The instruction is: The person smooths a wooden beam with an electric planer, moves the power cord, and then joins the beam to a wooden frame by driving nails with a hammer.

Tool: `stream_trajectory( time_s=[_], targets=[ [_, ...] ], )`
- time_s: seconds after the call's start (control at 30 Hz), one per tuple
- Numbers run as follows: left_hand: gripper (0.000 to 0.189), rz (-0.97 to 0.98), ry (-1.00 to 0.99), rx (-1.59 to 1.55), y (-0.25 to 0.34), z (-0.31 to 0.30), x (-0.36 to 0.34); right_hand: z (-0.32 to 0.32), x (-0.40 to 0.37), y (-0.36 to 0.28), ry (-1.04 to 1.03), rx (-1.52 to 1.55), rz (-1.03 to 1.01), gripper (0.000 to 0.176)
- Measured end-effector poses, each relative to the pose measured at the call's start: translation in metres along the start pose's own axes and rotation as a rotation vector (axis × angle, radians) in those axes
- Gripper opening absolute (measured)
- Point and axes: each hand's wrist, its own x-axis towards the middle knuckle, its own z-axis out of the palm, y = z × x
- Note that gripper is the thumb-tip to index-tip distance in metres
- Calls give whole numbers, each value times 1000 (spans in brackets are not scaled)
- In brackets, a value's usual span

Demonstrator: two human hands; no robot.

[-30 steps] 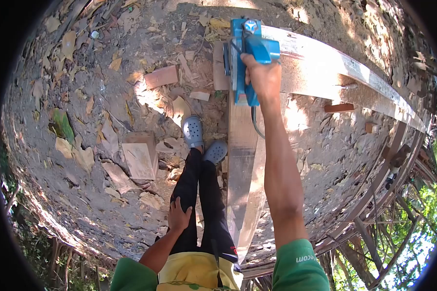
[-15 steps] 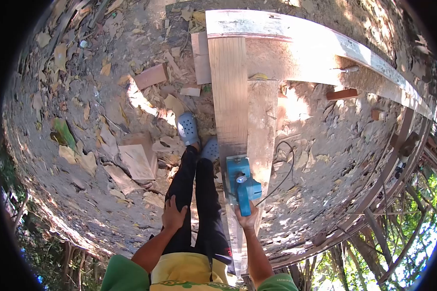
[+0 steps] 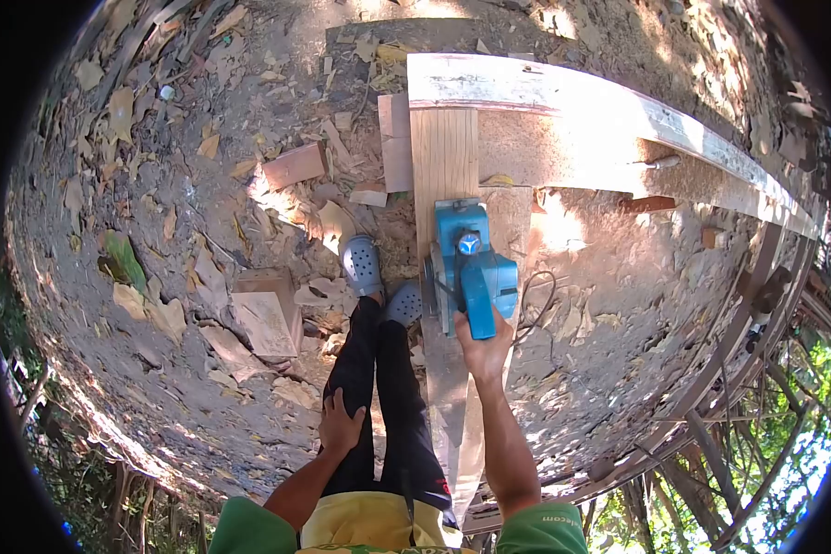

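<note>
A blue electric planer [image 3: 471, 263] rests on the long wooden plank [image 3: 445, 148]. My right hand [image 3: 486, 347] is wrapped round its rear handle, and the planer's body hides the wood under it. Its dark cord [image 3: 547, 300] loops out on the right side. On my thigh lies my left hand [image 3: 342, 426], its fingers spread over the black trousers, holding nothing. The plank's far end meets a pale, sunlit board [image 3: 485, 79] set crosswise.
Wood offcuts [image 3: 294, 166] and a larger block [image 3: 268, 319] lie on the leaf-strewn ground at left. A screwdriver-like tool [image 3: 660, 162] rests on the wood at right. My grey clogs [image 3: 362, 263] stand close beside the plank.
My right hand has pushed the planer forward along the plank, away from my body. My left hand stays on my thigh. The view has shifted slightly.
</note>
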Motion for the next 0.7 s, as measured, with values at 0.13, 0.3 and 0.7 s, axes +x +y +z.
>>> stream_trajectory(
  time_s=[0.13,0.3,0.7],
  targets=[
    [75,10,23,12,0,4,0,3,28,-30,0,-51,8,21],
    [76,1,19,0,4,1,-2,11,62,-53,-5,-18,12,22],
    [75,0,-8,4,14,-7,-3,27,137,-114,32,15,-83,27]
  ],
)
